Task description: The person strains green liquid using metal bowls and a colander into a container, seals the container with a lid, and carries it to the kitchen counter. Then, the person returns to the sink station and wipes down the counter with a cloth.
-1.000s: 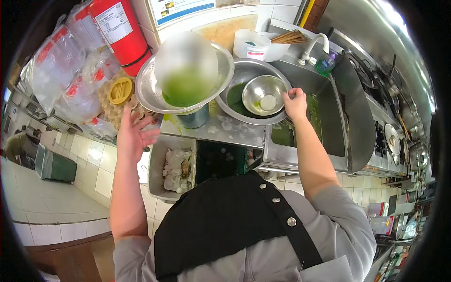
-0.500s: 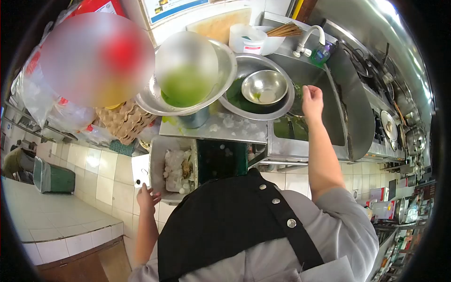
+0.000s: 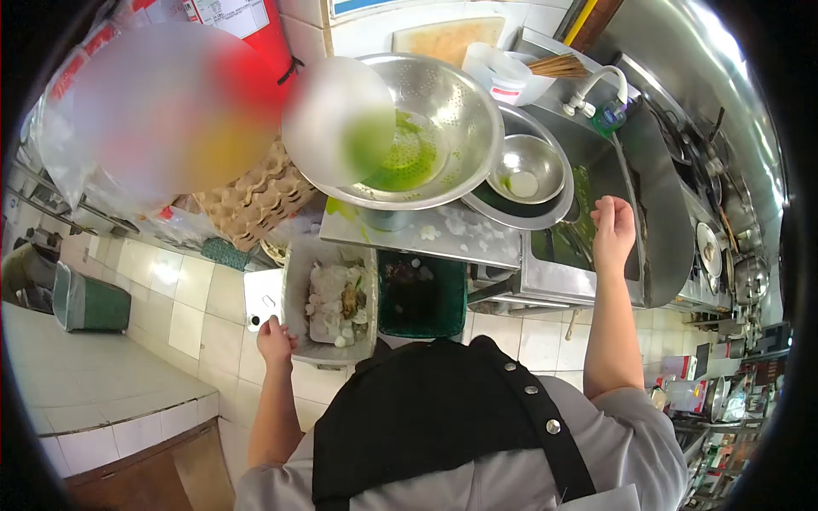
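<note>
My left hand (image 3: pixel 276 342) hangs low on the left with its fingers closed on the lower edge of a white smartphone (image 3: pixel 263 298), beside a grey bin. Over the near part of the metal sink (image 3: pixel 562 277) is my right hand (image 3: pixel 613 237), its fingers curled together; what they hold, if anything, I cannot make out. Green scraps and a utensil lie in the sink below it. To its left, a small steel bowl (image 3: pixel 537 153) sits inside a larger steel basin (image 3: pixel 558 217). A big perforated colander (image 3: pixel 464 111) with green residue stands farther left.
The grey bin (image 3: pixel 371 341) holds pale scraps, with a dark green bin (image 3: pixel 463 298) beside it. A faucet (image 3: pixel 609 78) and a soap bottle (image 3: pixel 607 117) stand behind the sink. Egg trays (image 3: pixel 256 200) are stacked at left. Pans line the stove (image 3: pixel 711 230) at right.
The view has shifted, so the counter things appear farther right. My right hand has come slightly nearer to me over the sink. My left hand keeps its hold on the smartphone.
</note>
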Available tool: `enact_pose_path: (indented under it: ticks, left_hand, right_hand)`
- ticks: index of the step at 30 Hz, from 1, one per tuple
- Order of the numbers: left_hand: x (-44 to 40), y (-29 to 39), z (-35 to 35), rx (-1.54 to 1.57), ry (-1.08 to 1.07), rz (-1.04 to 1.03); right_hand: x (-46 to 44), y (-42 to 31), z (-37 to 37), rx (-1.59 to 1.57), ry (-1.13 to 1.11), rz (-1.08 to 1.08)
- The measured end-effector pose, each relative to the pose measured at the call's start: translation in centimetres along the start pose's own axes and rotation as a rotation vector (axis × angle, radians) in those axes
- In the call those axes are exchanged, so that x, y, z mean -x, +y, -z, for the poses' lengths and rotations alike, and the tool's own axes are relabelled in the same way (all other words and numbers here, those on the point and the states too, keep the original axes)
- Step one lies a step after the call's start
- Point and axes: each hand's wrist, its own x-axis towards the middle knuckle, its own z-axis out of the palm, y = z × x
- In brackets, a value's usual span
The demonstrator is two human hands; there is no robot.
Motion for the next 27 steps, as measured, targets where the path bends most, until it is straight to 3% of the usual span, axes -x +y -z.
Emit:
enact_pose_path:
  ticks: [6, 10, 13, 16, 20, 21, 27]
  left_hand:
    - [9.5, 19.1, -7.8, 0.207, -0.354, -0.411]
    - [12.9, 27.1, -11.8, 0.097, -0.577, -0.344]
    - [13.8, 29.2, -14.4, -0.165, -0.573, -0.337]
    - [14.6, 29.6, -15.6, -0.176, -0.514, -0.362]
    - [17.0, 30.9, -16.0, -0.205, -0.403, -0.481]
    - [17.2, 31.4, -16.0, -0.221, -0.379, -0.516]
    - [18.3, 32.3, -17.1, -0.162, -0.224, -0.708]
  right_hand:
    - [2.4, 0.3, -0.6, -0.165, -0.157, 0.014]
    - [3.0, 2.5, 0.4, 0.132, -0.139, 0.222]
    - [3.2, 6.1, 2.3, 0.226, -0.18, 0.123]
    - [4.2, 10.1, 4.1, 0.424, -0.214, 0.118]
    - [5.5, 14.1, 5.0, 0.453, -0.28, 0.114]
    - [5.3, 13.3, 4.9, 0.423, -0.305, 0.029]
    - [5.1, 12.8, 5.1, 0.474, -0.409, 0.04]
